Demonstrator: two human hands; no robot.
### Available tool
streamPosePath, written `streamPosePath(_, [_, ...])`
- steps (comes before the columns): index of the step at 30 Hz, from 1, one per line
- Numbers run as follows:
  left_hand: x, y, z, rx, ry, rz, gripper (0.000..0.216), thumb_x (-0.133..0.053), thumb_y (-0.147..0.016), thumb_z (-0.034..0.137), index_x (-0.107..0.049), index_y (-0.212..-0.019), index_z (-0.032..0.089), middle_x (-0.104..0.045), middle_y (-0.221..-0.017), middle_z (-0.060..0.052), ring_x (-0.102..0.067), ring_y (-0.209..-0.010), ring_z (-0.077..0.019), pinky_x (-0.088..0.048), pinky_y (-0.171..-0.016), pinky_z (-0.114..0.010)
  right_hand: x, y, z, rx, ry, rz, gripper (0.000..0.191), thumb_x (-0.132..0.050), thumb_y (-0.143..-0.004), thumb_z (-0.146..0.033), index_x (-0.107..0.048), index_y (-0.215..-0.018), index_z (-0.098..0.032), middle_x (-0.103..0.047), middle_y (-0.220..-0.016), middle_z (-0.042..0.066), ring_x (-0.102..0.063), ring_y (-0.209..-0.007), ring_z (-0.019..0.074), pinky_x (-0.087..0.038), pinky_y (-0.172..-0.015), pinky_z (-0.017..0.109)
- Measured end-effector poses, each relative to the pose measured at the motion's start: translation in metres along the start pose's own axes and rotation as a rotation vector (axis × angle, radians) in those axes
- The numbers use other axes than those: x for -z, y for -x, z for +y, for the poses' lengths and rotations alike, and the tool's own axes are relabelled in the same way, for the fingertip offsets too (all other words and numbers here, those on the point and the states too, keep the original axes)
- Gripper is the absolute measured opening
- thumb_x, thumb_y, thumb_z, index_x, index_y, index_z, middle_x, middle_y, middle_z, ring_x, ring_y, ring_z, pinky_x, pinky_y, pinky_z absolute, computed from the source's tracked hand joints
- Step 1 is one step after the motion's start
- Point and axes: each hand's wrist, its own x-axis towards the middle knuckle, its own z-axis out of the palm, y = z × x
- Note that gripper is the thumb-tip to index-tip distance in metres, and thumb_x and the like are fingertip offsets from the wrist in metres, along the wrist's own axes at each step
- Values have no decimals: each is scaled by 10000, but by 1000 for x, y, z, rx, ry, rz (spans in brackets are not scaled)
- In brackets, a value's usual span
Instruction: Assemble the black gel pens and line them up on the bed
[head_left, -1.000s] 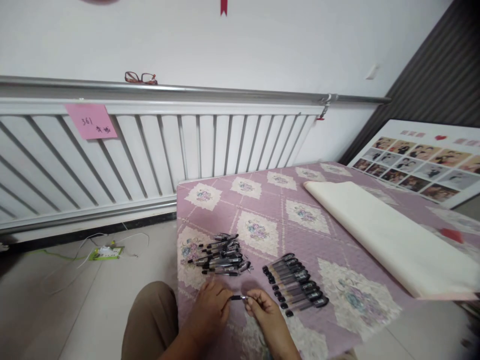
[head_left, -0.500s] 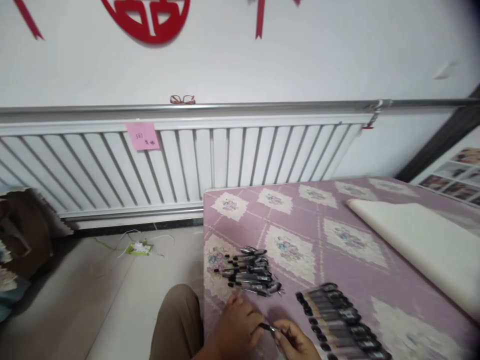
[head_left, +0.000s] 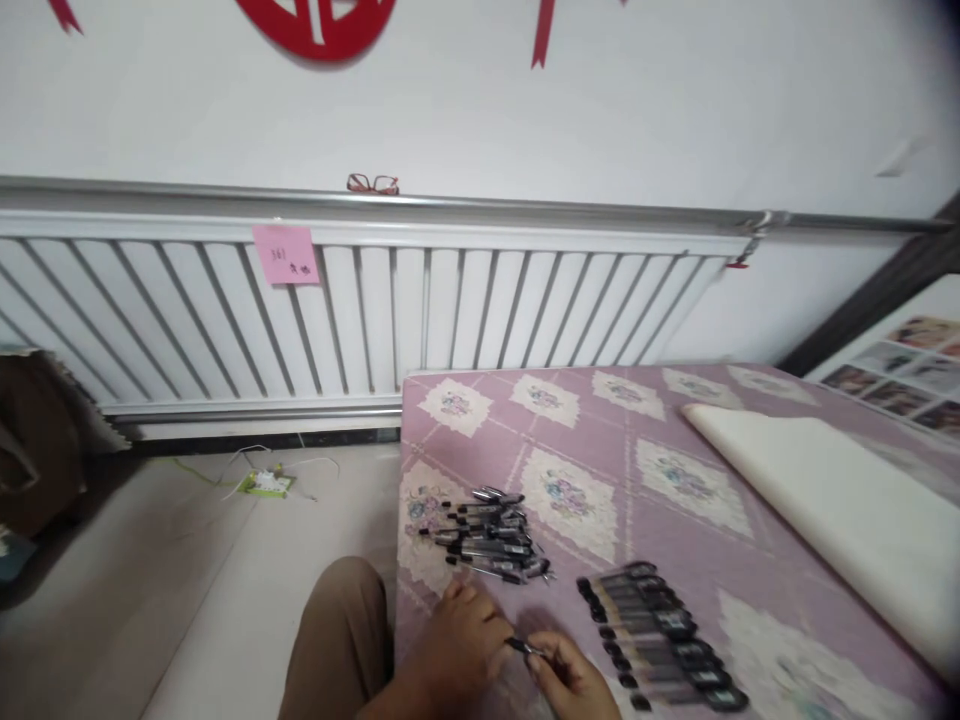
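Note:
A black pen (head_left: 523, 647) spans the small gap between my hands at the table's near edge. My left hand (head_left: 466, 632), palm down with fingers curled, grips one end of it. The other end sits between the thumb and fingers of my right hand (head_left: 568, 672). Just beyond my left hand lies a loose pile of black pens (head_left: 491, 540), several of them overlapping. To the right of my right hand, a row of clear-and-black pens (head_left: 660, 630) lies side by side with black ends toward me.
A purple flowered cloth covers the table (head_left: 592, 545). On its right side rests a rolled white sheet (head_left: 825, 490). A white radiator (head_left: 442, 310) runs behind, with glasses (head_left: 373, 184) above it. On the floor at left is a green-and-white power strip (head_left: 267, 482).
The camera view has tilted slightly, shifting the scene. Both hands stay on the pen, with the right hand's grip little changed.

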Motion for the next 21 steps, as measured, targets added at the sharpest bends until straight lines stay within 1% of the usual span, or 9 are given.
streamPosePath(4, [1,1,2,18,45,-15,181,-492,-923,393,-595,-991,261,-575,-973,4,-460,-959,-188,-278,-908,-376,-5,3,2,-15,-36,42,210,-660,-646,-380,-685,-764,-208,-671,-703,25,-634,-719,209,-496,-690,279])
streamPosePath(6, [3,2,4,24,64,-14,163,-499,-921,372,-594,-992,260,-575,-980,4,-457,-960,-190,-279,-907,-380,-6,4,5,-30,-62,65,238,-671,-635,-377,-676,-801,-207,-650,-688,14,-616,-692,199,-485,-661,276])
streamPosePath(10, [5,3,5,38,96,3,141,-508,-917,342,-593,-978,248,-574,-968,0,-458,-955,-189,-274,-922,-382,-6,5,8,-47,-91,30,229,-654,-663,-417,-653,-745,-203,-611,-642,0,-571,-625,168,-456,-603,254])
streamPosePath(13, [4,3,5,40,87,6,138,-518,-911,348,-593,-960,243,-575,-949,0,-461,-952,-191,-271,-925,-383,-6,5,5,-52,-84,20,250,-661,-654,-442,-653,-720,-202,-596,-611,-6,-554,-598,161,-449,-588,250])
streamPosePath(17, [3,2,3,17,44,27,163,-501,-917,370,-589,-957,238,-575,-936,1,-463,-938,-188,-267,-931,-384,-4,3,3,-26,-62,34,243,-684,-637,-435,-672,-713,-204,-623,-627,1,-578,-618,170,-468,-613,254])
streamPosePath(21, [4,1,2,-13,13,40,202,-464,-930,403,-579,-951,239,-580,-928,0,-469,-915,-182,-285,-903,-367,-1,0,5,6,-41,8,229,-677,-662,-432,-686,-729,-214,-652,-654,7,-611,-656,179,-486,-646,245])
